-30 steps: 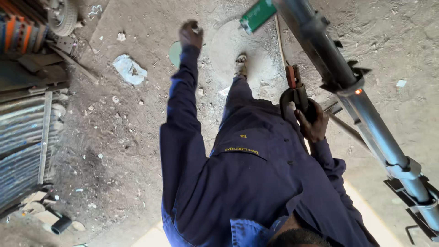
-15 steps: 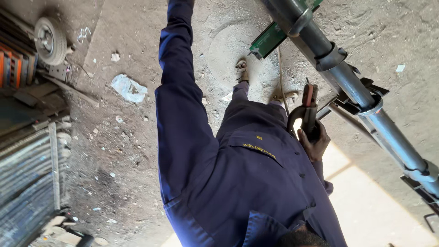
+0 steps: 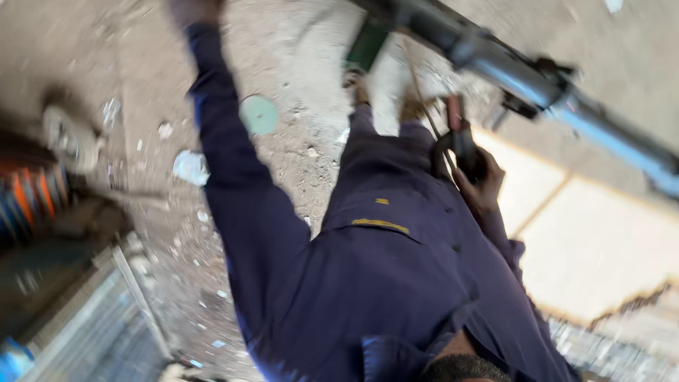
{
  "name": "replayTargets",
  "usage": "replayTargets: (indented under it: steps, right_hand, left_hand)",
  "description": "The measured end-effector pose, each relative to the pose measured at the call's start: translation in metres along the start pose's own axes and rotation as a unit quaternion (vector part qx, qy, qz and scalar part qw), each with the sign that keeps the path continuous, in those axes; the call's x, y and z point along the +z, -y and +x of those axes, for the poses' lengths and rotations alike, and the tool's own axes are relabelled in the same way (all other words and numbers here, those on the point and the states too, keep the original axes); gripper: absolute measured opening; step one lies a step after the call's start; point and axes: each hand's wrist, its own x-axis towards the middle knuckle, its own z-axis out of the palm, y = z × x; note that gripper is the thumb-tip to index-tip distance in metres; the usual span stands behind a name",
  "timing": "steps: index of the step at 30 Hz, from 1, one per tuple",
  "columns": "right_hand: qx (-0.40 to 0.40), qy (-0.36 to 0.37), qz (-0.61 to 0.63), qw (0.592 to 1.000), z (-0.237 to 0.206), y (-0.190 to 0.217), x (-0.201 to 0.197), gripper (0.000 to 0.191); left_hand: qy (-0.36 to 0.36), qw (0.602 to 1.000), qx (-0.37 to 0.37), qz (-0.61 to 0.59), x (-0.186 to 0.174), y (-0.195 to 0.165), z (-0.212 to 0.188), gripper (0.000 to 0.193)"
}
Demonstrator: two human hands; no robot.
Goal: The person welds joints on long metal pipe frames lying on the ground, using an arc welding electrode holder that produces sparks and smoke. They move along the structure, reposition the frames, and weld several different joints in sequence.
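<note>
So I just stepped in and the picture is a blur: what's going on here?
A person in dark blue coveralls stands on a dusty dirt floor. The right hand holds a dark tool with a red part, its grip closed around it, just below a long grey metal pipe crossing the top of the view. The left arm is stretched out ahead, its hand at the picture's edge, too blurred to tell what it holds. A round pale green disc lies on the ground.

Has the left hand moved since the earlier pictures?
Yes. The left hand was beside the round green disc on the ground; now it is stretched well beyond it, at the picture's top edge.
</note>
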Motion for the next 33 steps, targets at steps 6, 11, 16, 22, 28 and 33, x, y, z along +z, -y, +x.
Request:
replayTargets:
  steps: [6,11,16,22,28,33]
  right_hand:
    - [0.006,-0.037,0.025,0.999,-0.006,-0.014,-0.039,0.052]
    - [-0.012,-0.049,0.146,0.988,-0.011,-0.014,-0.085,0.044]
    - [-0.047,-0.058,0.174,0.982,-0.017,-0.049,-0.155,0.043]
    - [-0.111,-0.052,0.205,0.971,-0.023,-0.108,-0.234,0.048]
    - [-0.057,-0.024,0.137,0.989,-0.036,-0.141,-0.311,0.054]
    - [-0.071,0.007,0.081,0.994,-0.032,-0.16,-0.362,0.054]
  left_hand:
    - [0.006,0.965,-0.053,-0.256,0.059,-0.071,-0.054,0.029]
    - [0.087,0.911,0.066,-0.397,0.082,-0.23,-0.151,0.022]
    - [0.063,0.93,0.215,-0.292,0.105,-0.395,-0.226,0.024]
    - [0.028,0.968,0.176,-0.178,0.157,-0.502,-0.277,0.047]
    - [0.063,0.983,0.092,-0.147,0.186,-0.543,-0.29,0.045]
    - [0.091,0.992,0.03,-0.081,0.176,-0.569,-0.299,0.047]
